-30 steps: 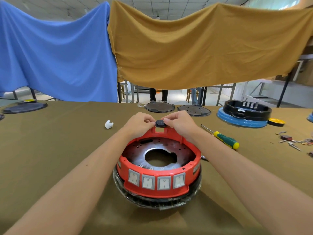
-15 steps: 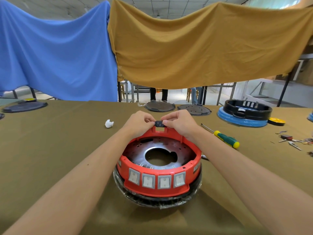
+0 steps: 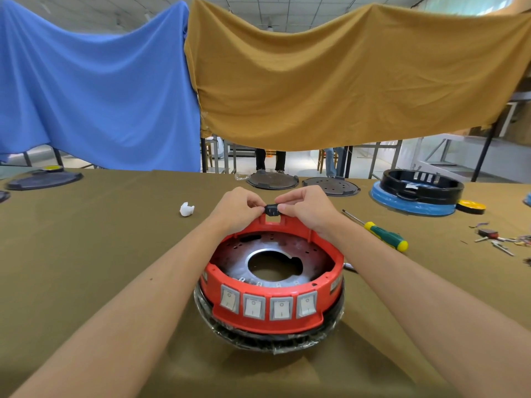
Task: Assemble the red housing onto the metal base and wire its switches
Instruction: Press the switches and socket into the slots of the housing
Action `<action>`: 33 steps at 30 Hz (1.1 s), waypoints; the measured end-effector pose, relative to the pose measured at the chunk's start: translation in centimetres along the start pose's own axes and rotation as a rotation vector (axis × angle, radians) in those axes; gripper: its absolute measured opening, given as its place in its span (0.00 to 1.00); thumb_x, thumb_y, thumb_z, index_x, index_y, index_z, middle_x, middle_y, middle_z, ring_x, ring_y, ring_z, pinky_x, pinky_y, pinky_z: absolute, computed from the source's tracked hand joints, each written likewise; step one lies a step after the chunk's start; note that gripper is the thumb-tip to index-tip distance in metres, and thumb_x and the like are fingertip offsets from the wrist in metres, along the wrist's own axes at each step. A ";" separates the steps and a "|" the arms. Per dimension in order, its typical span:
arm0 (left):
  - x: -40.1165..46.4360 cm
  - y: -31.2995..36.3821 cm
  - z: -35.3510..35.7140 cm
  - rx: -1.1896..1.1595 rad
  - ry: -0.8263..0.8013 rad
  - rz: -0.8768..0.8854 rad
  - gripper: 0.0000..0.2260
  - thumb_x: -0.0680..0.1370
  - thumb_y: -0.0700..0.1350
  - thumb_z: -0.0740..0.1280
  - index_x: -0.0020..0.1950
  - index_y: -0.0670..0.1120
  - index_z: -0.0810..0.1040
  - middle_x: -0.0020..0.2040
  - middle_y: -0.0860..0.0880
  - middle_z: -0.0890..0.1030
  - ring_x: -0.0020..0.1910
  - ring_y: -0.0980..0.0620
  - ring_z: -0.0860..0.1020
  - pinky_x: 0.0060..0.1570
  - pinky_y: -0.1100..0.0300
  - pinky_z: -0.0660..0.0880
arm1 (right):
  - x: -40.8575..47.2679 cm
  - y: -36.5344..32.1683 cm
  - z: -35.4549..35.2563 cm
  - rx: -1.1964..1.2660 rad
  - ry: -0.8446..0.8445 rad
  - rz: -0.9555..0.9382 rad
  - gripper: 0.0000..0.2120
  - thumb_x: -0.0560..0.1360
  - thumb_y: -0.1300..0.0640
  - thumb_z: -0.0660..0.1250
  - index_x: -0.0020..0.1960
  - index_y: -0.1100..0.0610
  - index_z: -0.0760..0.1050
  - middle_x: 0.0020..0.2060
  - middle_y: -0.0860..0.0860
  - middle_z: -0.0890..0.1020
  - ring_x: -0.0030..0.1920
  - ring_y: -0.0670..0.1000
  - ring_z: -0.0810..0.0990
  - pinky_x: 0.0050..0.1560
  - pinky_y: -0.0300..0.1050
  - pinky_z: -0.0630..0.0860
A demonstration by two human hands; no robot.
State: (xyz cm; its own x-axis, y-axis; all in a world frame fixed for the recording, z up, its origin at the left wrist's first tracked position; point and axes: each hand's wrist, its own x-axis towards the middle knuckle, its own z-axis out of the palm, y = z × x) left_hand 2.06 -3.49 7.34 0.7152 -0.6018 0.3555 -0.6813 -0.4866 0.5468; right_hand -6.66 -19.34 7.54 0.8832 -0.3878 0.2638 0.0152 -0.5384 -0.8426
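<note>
- The red housing (image 3: 271,297) sits on the metal base (image 3: 273,254) in the middle of the table (image 3: 86,239), with four white switches (image 3: 268,305) on its near wall.
- At the far rim of the housing, above a small notch, both hands meet on a small black part (image 3: 272,210).
- The left hand (image 3: 238,209) pinches the left end of this part with curled fingertips; the right hand (image 3: 307,209) pinches the right end in the same way.
- The part looks light and stiff, probably hard plastic, so I think a fingertip pinch at its two ends is the right hold; it is small and may slip.
- The housing looks like rigid plastic but thin at the notch, so strong pressing there may bend it.
- The housing lies directly under and in front of the hands; the forearms pass on both sides of it.
- A screwdriver (image 3: 379,234) lies at the right, near the right forearm.
</note>
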 end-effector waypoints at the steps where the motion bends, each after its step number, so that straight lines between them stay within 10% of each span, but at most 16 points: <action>1: 0.0 0.0 0.0 -0.001 -0.001 0.000 0.08 0.80 0.43 0.67 0.50 0.48 0.87 0.48 0.50 0.85 0.49 0.51 0.79 0.50 0.59 0.72 | 0.0 0.0 0.0 0.000 -0.001 -0.003 0.06 0.75 0.59 0.73 0.48 0.49 0.85 0.44 0.46 0.85 0.49 0.47 0.82 0.59 0.50 0.77; 33: 0.0 0.3 0.4 0.080 0.029 0.023 0.05 0.81 0.43 0.66 0.47 0.51 0.78 0.46 0.52 0.79 0.43 0.55 0.74 0.45 0.62 0.68 | 0.0 0.3 0.0 -0.027 -0.010 -0.070 0.07 0.73 0.59 0.74 0.44 0.47 0.84 0.40 0.45 0.86 0.45 0.44 0.84 0.50 0.41 0.78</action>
State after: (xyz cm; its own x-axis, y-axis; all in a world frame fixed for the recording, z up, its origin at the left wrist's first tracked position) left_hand 1.80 -3.85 7.18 0.7029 -0.5950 0.3897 -0.7068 -0.5228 0.4766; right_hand -6.67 -19.49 7.31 0.8850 -0.3414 0.3165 0.0642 -0.5838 -0.8094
